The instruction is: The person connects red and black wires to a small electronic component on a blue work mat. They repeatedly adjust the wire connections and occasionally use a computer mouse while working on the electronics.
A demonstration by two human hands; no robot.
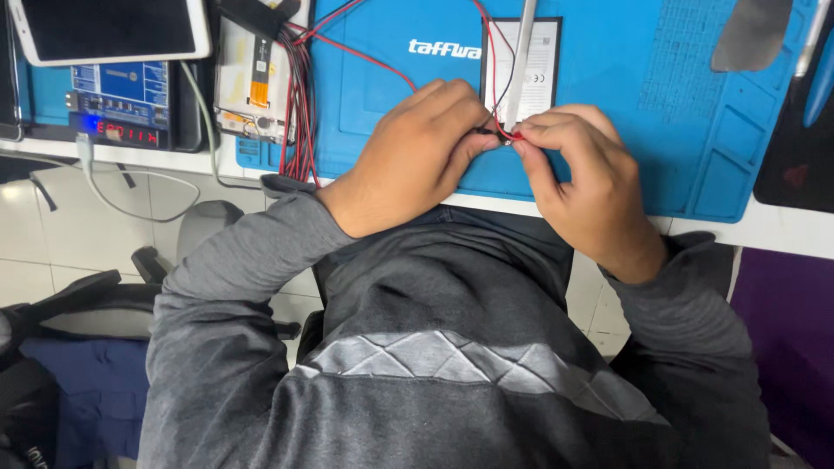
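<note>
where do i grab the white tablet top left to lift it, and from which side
Probably by the long lower edge of the white tablet, coming from the near side. It lies flat and screen up, partly overhanging a blue box, so that edge is exposed. Its top and left run out of view.

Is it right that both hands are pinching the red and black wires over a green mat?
Not quite: the mat is blue, not green. The head view shows the left hand and right hand pinching the red and black wires together at its front edge.
</note>
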